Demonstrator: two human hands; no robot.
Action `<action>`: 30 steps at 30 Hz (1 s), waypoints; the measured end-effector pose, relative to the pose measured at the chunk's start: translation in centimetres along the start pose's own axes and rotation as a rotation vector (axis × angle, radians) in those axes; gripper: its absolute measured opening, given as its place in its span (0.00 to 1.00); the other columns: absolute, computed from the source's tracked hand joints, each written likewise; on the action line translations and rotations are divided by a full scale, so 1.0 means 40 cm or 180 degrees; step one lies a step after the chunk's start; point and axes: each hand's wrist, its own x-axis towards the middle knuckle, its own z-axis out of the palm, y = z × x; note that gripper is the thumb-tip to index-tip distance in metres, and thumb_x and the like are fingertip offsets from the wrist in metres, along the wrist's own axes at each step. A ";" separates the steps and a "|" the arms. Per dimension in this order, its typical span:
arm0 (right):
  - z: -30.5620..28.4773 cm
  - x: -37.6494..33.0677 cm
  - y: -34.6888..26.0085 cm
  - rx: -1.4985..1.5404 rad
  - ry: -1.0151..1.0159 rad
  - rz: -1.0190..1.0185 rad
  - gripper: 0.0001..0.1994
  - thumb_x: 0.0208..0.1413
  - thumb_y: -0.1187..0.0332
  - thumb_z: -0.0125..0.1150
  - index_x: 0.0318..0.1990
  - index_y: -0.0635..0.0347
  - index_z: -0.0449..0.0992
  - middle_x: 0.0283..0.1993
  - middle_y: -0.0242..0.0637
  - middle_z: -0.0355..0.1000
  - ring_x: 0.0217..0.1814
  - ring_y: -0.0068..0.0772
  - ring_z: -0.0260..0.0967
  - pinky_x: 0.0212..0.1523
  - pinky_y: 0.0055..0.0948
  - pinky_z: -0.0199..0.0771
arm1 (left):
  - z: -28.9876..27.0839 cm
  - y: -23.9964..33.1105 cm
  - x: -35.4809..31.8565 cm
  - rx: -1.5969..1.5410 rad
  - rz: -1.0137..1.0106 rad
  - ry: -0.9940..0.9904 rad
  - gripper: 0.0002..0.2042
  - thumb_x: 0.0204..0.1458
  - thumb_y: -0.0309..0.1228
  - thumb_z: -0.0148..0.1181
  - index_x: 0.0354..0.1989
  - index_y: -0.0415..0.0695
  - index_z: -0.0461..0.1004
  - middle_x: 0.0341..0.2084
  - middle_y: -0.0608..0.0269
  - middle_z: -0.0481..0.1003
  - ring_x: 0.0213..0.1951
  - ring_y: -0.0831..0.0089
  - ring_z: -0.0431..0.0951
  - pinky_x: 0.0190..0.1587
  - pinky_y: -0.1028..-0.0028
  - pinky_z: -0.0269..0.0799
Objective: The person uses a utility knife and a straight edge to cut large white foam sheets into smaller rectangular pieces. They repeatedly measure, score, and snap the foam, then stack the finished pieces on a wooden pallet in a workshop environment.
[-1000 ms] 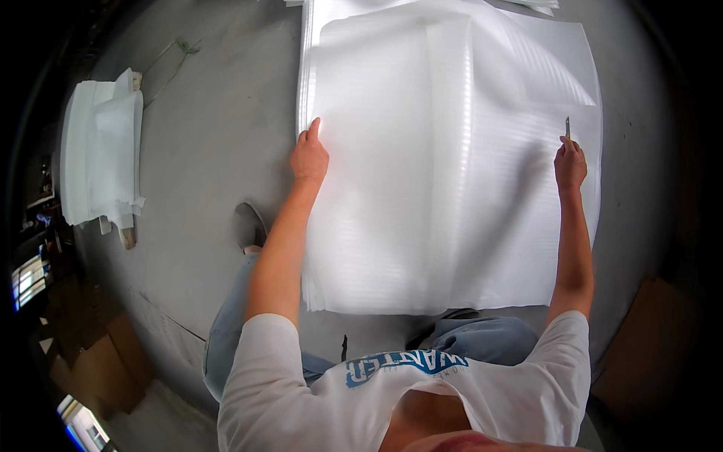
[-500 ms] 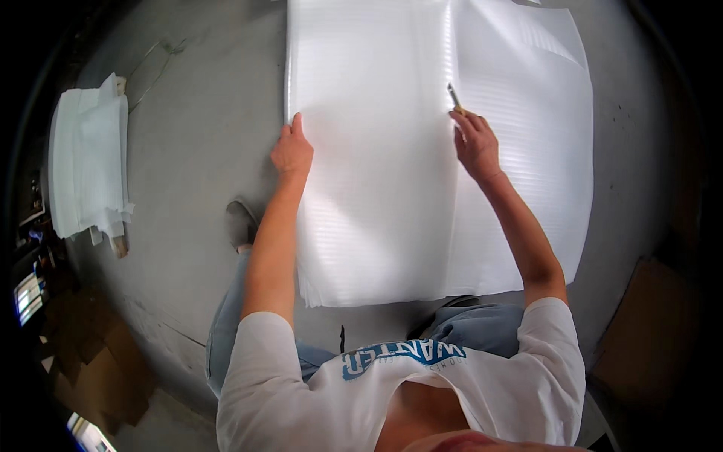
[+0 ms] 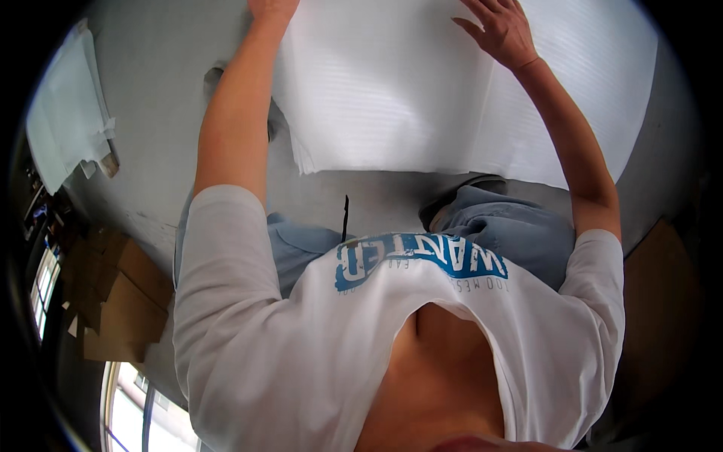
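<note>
A stack of white, translucent foam sheets [image 3: 376, 113] lies on the floor before me, with a lengthwise crease right of its middle. At the stack's left edge is my left hand [image 3: 273, 7], cut off by the upper rim of the picture, so its fingers do not show. Over the sheets right of the crease, my right hand [image 3: 503, 30] has its thumb stretched out and its fingers apart. Their tips reach the picture's top edge. I see no knife in the visible part of that hand.
My bent legs and shoes [image 3: 482, 181] are close to the stack's near edge. Another bundle of white foam [image 3: 71, 113] lies far left on the grey floor [image 3: 151, 113]. Brown cardboard [image 3: 132, 309] is at lower left, and a brown panel [image 3: 655, 294] at right.
The view has tilted back toward my body, putting the hands and sheets higher in the picture. The utility knife seen at my right fingers no longer shows, and those fingers have spread.
</note>
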 end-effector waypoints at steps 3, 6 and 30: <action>0.012 -0.010 -0.026 0.0129 0.0017 -0.0144 0.24 0.48 0.60 0.68 0.53 0.55 0.73 0.56 0.37 0.70 0.62 0.43 0.61 0.61 0.44 0.62 | 0.010 -0.024 -0.001 0.0034 0.0263 0.0640 0.26 0.57 0.36 0.49 0.65 0.48 0.57 0.49 0.43 0.72 0.41 0.48 0.77 0.46 0.54 0.73; 0.030 -0.039 -0.021 0.0131 0.0155 -0.0203 0.25 0.45 0.61 0.70 0.52 0.56 0.73 0.56 0.37 0.70 0.61 0.44 0.61 0.60 0.44 0.63 | -0.056 0.026 -0.054 -0.0673 0.0134 0.0516 0.29 0.57 0.39 0.52 0.65 0.40 0.56 0.46 0.40 0.73 0.43 0.47 0.77 0.47 0.56 0.74; 0.053 -0.088 -0.029 0.0897 0.0928 0.1268 0.27 0.39 0.68 0.73 0.49 0.61 0.69 0.49 0.44 0.67 0.50 0.48 0.66 0.48 0.41 0.70 | -0.173 -0.011 -0.475 -0.3821 -0.1689 -0.1891 0.15 0.55 0.35 0.62 0.48 0.41 0.74 0.39 0.65 0.78 0.40 0.75 0.79 0.39 0.73 0.78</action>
